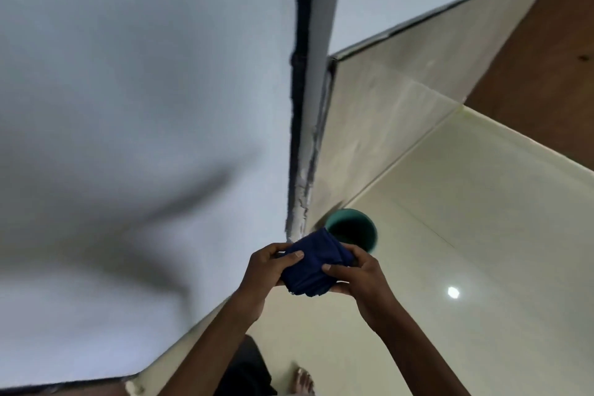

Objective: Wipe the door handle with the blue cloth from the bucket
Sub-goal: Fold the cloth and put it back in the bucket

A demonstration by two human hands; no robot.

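A dark blue cloth (313, 262), bunched and folded, is held between both my hands in the lower middle of the head view. My left hand (268, 267) grips its left side with the thumb on top. My right hand (356, 273) grips its right side. Just beyond the cloth a green bucket (356, 228) stands on the floor by the wall corner; its inside looks dark. No door handle is in view.
A pale wall (144, 90) fills the left, ending in a dark-edged vertical corner (302, 106). Cream floor tiles (466, 267) spread to the right. A brown wooden door or panel (546, 58) stands at the upper right. My bare foot (302, 381) shows at the bottom.
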